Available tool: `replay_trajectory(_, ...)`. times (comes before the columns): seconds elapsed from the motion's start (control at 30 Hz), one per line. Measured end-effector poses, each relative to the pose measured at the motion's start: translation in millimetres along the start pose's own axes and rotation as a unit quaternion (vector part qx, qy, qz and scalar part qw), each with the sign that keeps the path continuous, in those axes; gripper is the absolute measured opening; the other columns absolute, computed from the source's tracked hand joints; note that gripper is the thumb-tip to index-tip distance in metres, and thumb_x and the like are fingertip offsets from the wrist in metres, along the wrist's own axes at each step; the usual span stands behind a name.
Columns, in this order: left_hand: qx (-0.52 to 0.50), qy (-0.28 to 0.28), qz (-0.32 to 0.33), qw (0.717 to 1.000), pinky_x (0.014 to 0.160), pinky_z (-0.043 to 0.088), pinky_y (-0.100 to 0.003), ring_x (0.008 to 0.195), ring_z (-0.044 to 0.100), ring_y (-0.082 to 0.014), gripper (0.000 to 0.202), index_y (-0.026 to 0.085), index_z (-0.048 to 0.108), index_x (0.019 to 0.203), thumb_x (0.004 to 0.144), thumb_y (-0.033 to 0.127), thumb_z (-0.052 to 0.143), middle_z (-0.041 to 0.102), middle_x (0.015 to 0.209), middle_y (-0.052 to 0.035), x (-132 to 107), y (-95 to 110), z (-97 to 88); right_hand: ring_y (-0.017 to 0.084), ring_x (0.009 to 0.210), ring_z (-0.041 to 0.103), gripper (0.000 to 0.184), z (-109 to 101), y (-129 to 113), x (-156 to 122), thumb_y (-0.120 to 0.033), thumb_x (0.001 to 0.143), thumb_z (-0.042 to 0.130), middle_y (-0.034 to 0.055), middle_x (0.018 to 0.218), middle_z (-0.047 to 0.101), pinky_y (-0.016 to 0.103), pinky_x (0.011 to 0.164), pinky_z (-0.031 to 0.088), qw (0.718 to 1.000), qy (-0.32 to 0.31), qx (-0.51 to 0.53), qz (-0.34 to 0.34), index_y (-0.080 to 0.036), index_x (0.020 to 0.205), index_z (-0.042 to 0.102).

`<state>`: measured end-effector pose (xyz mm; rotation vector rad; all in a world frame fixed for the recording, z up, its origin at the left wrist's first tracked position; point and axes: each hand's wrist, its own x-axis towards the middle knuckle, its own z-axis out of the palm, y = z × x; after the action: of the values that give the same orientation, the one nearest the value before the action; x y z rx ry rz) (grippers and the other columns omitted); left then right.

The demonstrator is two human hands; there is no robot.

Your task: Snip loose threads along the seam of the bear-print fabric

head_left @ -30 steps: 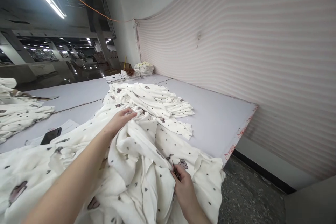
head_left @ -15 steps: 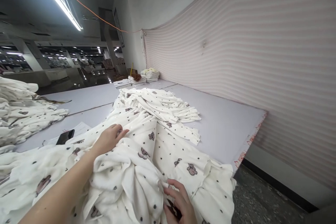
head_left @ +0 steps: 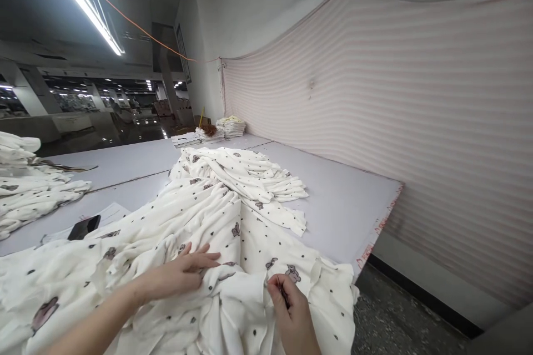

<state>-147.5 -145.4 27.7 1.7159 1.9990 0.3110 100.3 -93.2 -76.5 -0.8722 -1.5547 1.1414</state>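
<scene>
A heap of white printed cloth with small grey animal and dot marks covers the near part of the pale table. My left hand lies flat on the cloth with its fingers stretched out, pressing a fold. My right hand is closed in a pinch on the cloth's edge near the table corner, and a thin dark tool, perhaps small snips, shows between its fingers.
A dark phone lies on papers at the left. More white cloth is piled at the far left. Folded stacks stand at the table's far end. A striped fabric wall runs along the right; the floor drops off beside the table corner.
My left hand has drawn back toward me across the cloth and now lies flat near my right hand. The cloth has been smoothed out. My right hand has shifted slightly and stays pinched.
</scene>
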Motion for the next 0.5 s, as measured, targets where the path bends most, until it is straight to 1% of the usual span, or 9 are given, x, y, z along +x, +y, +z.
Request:
replay_trajectory(0.03, -0.067, -0.007, -0.048, 0.997, 0.107, 0.020, -0.069, 0.140, 0.023, -0.0406, 0.040, 0.039, 0.067, 0.115, 0.084, 0.023, 0.048, 0.054, 0.140, 0.0010, -2, 11, -6.8, 0.014, 0.059, 0.047, 0.032, 2, -3, 2, -0.048, 0.089, 0.052, -0.0025, 0.064, 0.053, 0.022, 0.056, 0.038, 1.000, -0.012, 0.003, -0.006, -0.020, 0.076, 0.060)
replay_trajectory(0.07, -0.119, -0.020, -0.067, 0.990, 0.106, 0.022, -0.067, 0.140, 0.024, -0.0421, 0.035, 0.039, 0.066, 0.117, 0.085, 0.036, 0.051, 0.054, 0.141, -0.0005, -3, 22, -12.1, 0.013, 0.057, 0.046, 0.034, 4, -6, 4, -0.050, 0.087, 0.052, -0.0030, 0.062, 0.052, 0.021, 0.053, 0.037, 1.000, -0.023, 0.008, -0.011, -0.020, 0.074, 0.061)
replay_trajectory(0.13, -0.176, -0.058, -0.022, 0.982, 0.109, 0.024, -0.060, 0.139, 0.028, -0.0395, 0.049, 0.040, 0.059, 0.126, 0.079, 0.052, 0.061, 0.048, 0.145, -0.0012, -3, 43, -14.6, 0.013, 0.053, 0.045, 0.033, 9, -11, 7, -0.049, 0.087, 0.053, -0.0035, 0.059, 0.052, 0.021, 0.050, 0.035, 0.999, -0.043, 0.014, -0.022, -0.020, 0.075, 0.064)
replay_trajectory(0.2, -0.197, -0.081, 0.063, 0.975, 0.111, 0.024, -0.054, 0.138, 0.031, -0.0357, 0.065, 0.040, 0.054, 0.130, 0.069, 0.048, 0.073, 0.046, 0.147, -0.0007, 0, 59, -4.2, 0.013, 0.055, 0.051, 0.028, 12, -16, 10, -0.043, 0.089, 0.051, -0.0022, 0.063, 0.058, 0.021, 0.052, 0.038, 0.997, -0.053, 0.014, -0.049, -0.021, 0.081, 0.066)
replay_trajectory(0.23, -0.206, -0.074, 0.093, 0.971, 0.112, 0.024, -0.051, 0.135, 0.036, -0.0345, 0.063, 0.038, 0.057, 0.128, 0.067, 0.045, 0.075, 0.052, 0.142, -0.0012, 2, 64, 4.8, 0.014, 0.057, 0.055, 0.023, 13, -18, 11, -0.038, 0.089, 0.051, -0.0013, 0.066, 0.062, 0.021, 0.055, 0.041, 0.996, -0.053, 0.011, -0.069, -0.022, 0.084, 0.066)
replay_trajectory(0.3, -0.225, -0.049, 0.119, 0.966, 0.111, 0.028, -0.046, 0.119, 0.054, -0.0323, 0.044, 0.033, 0.069, 0.113, 0.070, 0.041, 0.073, 0.068, 0.120, -0.0022, 6, 69, 25.6, 0.016, 0.064, 0.061, 0.014, 13, -19, 13, -0.027, 0.087, 0.051, -0.0003, 0.074, 0.067, 0.022, 0.062, 0.044, 0.992, -0.040, -0.018, -0.118, -0.023, 0.087, 0.064)
replay_trajectory(0.33, -0.235, -0.041, 0.121, 0.964, 0.108, 0.033, -0.043, 0.108, 0.061, -0.0301, 0.035, 0.031, 0.073, 0.105, 0.073, 0.041, 0.070, 0.073, 0.108, -0.0018, 7, 68, 35.3, 0.017, 0.067, 0.062, 0.013, 13, -18, 14, -0.021, 0.084, 0.052, -0.0003, 0.076, 0.068, 0.023, 0.065, 0.045, 0.989, -0.028, -0.042, -0.141, -0.024, 0.088, 0.064)
replay_trajectory(0.4, -0.249, -0.029, 0.108, 0.962, 0.103, 0.038, -0.039, 0.092, 0.065, -0.0259, 0.025, 0.028, 0.075, 0.097, 0.078, 0.040, 0.063, 0.074, 0.093, -0.0003, 10, 63, 49.8, 0.018, 0.070, 0.064, 0.021, 13, -16, 15, -0.014, 0.077, 0.053, -0.0004, 0.079, 0.070, 0.024, 0.068, 0.045, 0.982, -0.002, -0.086, -0.171, -0.026, 0.091, 0.064)
replay_trajectory(0.5, -0.263, 0.001, 0.065, 0.962, 0.101, 0.037, -0.036, 0.090, 0.062, -0.0249, 0.021, 0.026, 0.074, 0.087, 0.077, 0.041, 0.064, 0.071, 0.085, 0.0006, 12, 53, 58.9, 0.018, 0.067, 0.063, 0.016, 15, -14, 19, -0.018, 0.080, 0.053, -0.0009, 0.075, 0.067, 0.024, 0.065, 0.046, 0.988, 0.022, -0.065, -0.135, -0.025, 0.093, 0.060)
